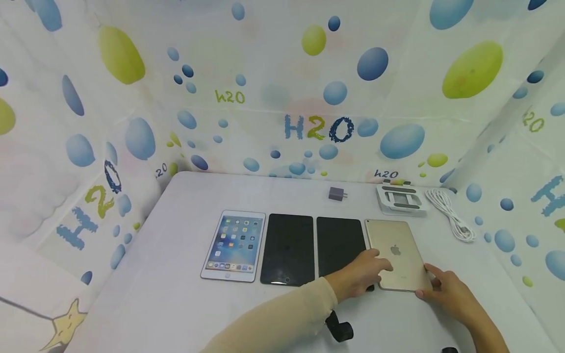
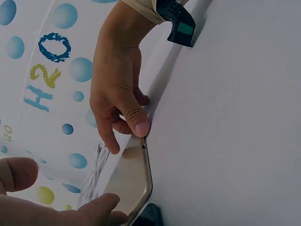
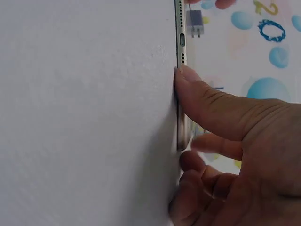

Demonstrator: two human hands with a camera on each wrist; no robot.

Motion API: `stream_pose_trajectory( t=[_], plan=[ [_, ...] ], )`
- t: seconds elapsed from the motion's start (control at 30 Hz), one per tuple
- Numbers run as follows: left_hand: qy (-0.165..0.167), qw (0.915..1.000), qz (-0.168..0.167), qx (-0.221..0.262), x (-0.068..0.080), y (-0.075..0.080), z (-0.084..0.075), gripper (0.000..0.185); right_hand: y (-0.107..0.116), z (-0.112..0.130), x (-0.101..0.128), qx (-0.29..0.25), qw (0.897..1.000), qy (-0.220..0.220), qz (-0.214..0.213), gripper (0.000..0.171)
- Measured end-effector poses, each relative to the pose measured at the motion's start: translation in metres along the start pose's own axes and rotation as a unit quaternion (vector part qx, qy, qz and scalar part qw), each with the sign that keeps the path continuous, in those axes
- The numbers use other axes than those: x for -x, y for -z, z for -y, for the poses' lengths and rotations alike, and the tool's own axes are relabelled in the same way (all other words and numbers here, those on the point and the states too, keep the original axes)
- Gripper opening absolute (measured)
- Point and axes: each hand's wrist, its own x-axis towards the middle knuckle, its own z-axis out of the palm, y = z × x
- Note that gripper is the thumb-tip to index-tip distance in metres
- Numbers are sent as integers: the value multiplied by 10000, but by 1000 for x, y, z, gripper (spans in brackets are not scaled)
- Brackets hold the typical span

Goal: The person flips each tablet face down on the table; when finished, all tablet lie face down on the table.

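Observation:
A gold tablet point(image 1: 399, 250) lies face down at the right end of a row, its apple logo showing. At its lower left corner is my left hand point(image 1: 359, 274), one finger raised above the gold back and the thumb point(image 2: 101, 205) at the edge. My right hand point(image 1: 452, 296) holds the lower right corner, thumb on the bottom edge beside the charging port point(image 3: 182, 39), other fingers round the side. A black-screened tablet point(image 1: 340, 245) beside it is partly hidden by my left hand. Further left lie another black-screened tablet point(image 1: 288, 250) and a white tablet point(image 1: 234, 245) with its screen lit.
Behind the row stand a dark plug adapter point(image 1: 337, 194) and a white folding stand point(image 1: 401, 199). A coiled white cable point(image 1: 451, 215) lies at the right. The white table point(image 1: 176, 304) is bordered by a printed curtain point(image 1: 265, 63) at the back and sides.

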Motion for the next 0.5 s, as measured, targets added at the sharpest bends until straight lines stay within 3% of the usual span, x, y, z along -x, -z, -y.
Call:
stream_pose_trajectory(
  t=[0.13,0.27,0.4,0.5],
  plan=[
    [-385,9980,-3,-492,13,21,-3,57,-1,18,12,0,9995,70,-292,111],
    [-625,9935,-156,-935,27,62,-8,59,-12,53,24,-1035,9944,163,-136,102],
    [-578,9931,-331,-966,31,100,-8,61,-30,89,29,-2214,9738,389,353,93],
    [-600,9951,-339,-708,31,117,-9,62,-37,106,29,-2833,9561,467,588,88]
  ],
)
